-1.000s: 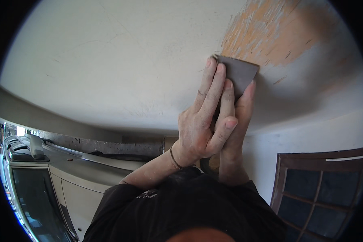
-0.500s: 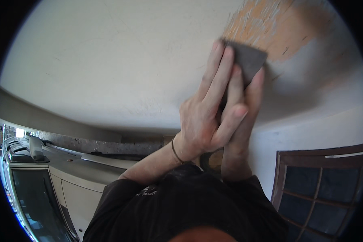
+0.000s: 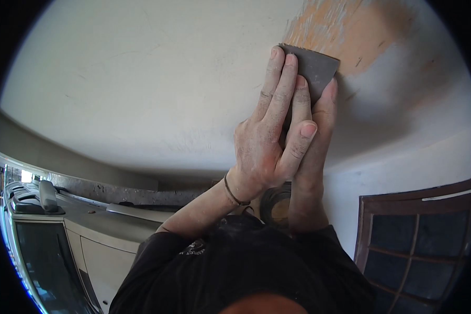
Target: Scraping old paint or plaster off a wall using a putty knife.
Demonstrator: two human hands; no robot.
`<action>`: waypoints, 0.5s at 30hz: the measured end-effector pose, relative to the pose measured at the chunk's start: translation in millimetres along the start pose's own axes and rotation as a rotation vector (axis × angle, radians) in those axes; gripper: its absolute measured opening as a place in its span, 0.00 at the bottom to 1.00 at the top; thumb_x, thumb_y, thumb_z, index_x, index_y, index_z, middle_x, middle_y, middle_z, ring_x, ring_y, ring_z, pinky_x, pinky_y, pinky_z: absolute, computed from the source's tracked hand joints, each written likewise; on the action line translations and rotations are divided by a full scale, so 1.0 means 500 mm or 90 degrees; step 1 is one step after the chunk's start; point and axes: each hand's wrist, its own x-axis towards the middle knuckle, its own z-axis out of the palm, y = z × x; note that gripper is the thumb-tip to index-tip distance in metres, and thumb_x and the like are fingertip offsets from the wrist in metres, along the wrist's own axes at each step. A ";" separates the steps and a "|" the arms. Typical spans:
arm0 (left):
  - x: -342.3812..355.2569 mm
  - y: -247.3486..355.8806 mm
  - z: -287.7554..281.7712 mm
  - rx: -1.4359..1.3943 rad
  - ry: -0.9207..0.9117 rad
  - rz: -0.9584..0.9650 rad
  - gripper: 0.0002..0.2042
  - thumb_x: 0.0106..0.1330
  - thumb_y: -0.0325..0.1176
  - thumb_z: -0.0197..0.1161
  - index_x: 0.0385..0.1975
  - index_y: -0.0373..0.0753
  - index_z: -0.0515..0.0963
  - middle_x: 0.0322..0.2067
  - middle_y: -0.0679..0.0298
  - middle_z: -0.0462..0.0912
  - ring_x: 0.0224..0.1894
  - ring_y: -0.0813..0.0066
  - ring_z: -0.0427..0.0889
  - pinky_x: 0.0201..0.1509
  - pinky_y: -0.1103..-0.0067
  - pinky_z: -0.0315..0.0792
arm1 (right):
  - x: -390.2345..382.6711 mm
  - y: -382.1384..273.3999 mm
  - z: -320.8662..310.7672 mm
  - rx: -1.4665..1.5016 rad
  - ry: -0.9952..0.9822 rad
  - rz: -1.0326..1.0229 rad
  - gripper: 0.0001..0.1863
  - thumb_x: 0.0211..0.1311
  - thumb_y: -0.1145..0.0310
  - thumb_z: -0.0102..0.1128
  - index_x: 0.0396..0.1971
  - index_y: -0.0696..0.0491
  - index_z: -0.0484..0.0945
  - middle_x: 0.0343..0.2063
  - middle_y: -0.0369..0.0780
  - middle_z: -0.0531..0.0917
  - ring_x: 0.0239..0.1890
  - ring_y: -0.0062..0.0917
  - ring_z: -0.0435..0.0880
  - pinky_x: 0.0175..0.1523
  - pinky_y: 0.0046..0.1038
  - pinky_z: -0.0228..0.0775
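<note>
Both hands are on a scraper with a wide grey blade [image 3: 315, 67], its far edge against a pale painted surface [image 3: 157, 78]. My left hand [image 3: 264, 138], with a dark band at the wrist, lies over the tool. Its fingers stretch along the blade's left side and its thumb crosses toward the right hand. Behind it, my right hand [image 3: 319, 133] supports the scraper from the right, one fingertip at the blade's edge. The handle is mostly hidden between my hands. Just beyond the blade is a bare orange patch [image 3: 369, 39] with streaky, scratched paint along its left side.
At lower left stands a beige cabinet [image 3: 107, 261] with a dark glass panel [image 3: 47, 261] and grey objects [image 3: 29, 199] on top. To the lower right, a brown-framed window [image 3: 418, 251] with dark panes is set in a white wall [image 3: 345, 201].
Hands and scraper have shifted slightly up and left in the picture, while the whole view has shifted too. The blade, blurred before, is now sharp. Both hands keep the same hold.
</note>
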 end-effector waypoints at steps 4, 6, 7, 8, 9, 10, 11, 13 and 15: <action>-0.073 -0.028 0.005 0.029 -0.024 -0.015 0.31 0.73 0.42 0.53 0.66 0.19 0.63 0.68 0.29 0.58 0.66 0.38 0.70 0.50 0.71 0.82 | -0.020 0.022 0.014 0.036 0.024 0.066 0.22 0.77 0.59 0.49 0.58 0.61 0.62 0.49 0.47 0.76 0.49 0.29 0.76 0.53 0.30 0.71; -0.057 -0.013 0.003 0.031 0.001 -0.008 0.31 0.73 0.41 0.52 0.65 0.18 0.63 0.67 0.28 0.58 0.67 0.37 0.68 0.51 0.69 0.81 | -0.012 0.002 0.007 0.061 -0.009 0.103 0.22 0.77 0.60 0.49 0.57 0.61 0.62 0.49 0.47 0.75 0.49 0.28 0.76 0.52 0.30 0.72; -0.052 -0.007 -0.002 0.022 -0.022 -0.037 0.30 0.75 0.41 0.48 0.65 0.17 0.62 0.68 0.28 0.57 0.69 0.34 0.63 0.59 0.65 0.75 | -0.007 -0.003 0.006 0.083 -0.038 0.139 0.21 0.77 0.60 0.49 0.57 0.62 0.62 0.49 0.47 0.75 0.49 0.28 0.76 0.52 0.30 0.72; -0.055 0.001 -0.003 0.007 -0.051 -0.068 0.30 0.76 0.41 0.43 0.65 0.16 0.61 0.68 0.28 0.56 0.71 0.30 0.57 0.67 0.61 0.69 | -0.014 0.000 0.006 0.081 -0.034 0.147 0.21 0.77 0.60 0.49 0.57 0.62 0.62 0.49 0.47 0.75 0.49 0.28 0.76 0.52 0.30 0.72; -0.061 0.005 -0.003 0.003 -0.056 -0.073 0.30 0.76 0.41 0.43 0.65 0.16 0.61 0.68 0.28 0.56 0.71 0.30 0.57 0.67 0.61 0.69 | -0.020 0.006 0.008 0.075 -0.020 0.131 0.21 0.77 0.59 0.49 0.56 0.62 0.63 0.48 0.47 0.75 0.49 0.28 0.76 0.52 0.30 0.72; -0.067 0.010 -0.002 -0.017 -0.048 -0.076 0.31 0.76 0.42 0.43 0.65 0.16 0.60 0.69 0.28 0.56 0.72 0.31 0.57 0.67 0.60 0.69 | -0.026 0.009 0.008 0.069 -0.005 0.116 0.22 0.77 0.59 0.50 0.56 0.62 0.63 0.48 0.47 0.75 0.49 0.28 0.76 0.52 0.30 0.72; -0.054 0.008 -0.003 -0.035 -0.035 -0.072 0.31 0.77 0.43 0.43 0.66 0.17 0.60 0.69 0.28 0.55 0.72 0.32 0.56 0.67 0.60 0.68 | -0.019 0.009 0.009 0.069 -0.004 0.114 0.22 0.77 0.59 0.50 0.56 0.62 0.63 0.48 0.47 0.75 0.49 0.28 0.76 0.52 0.30 0.72; -0.012 0.005 -0.013 -0.021 -0.026 -0.047 0.31 0.75 0.42 0.48 0.66 0.18 0.61 0.69 0.29 0.56 0.69 0.36 0.64 0.59 0.65 0.75 | -0.005 0.005 0.010 0.056 0.000 -0.049 0.22 0.77 0.59 0.50 0.56 0.62 0.63 0.46 0.47 0.75 0.49 0.30 0.76 0.53 0.32 0.71; 0.016 0.008 -0.009 -0.003 0.012 -0.002 0.30 0.73 0.40 0.53 0.66 0.20 0.62 0.69 0.31 0.58 0.65 0.40 0.73 0.50 0.70 0.81 | 0.012 -0.004 0.006 0.021 0.000 -0.058 0.22 0.77 0.58 0.49 0.56 0.62 0.63 0.46 0.47 0.75 0.49 0.30 0.76 0.53 0.33 0.71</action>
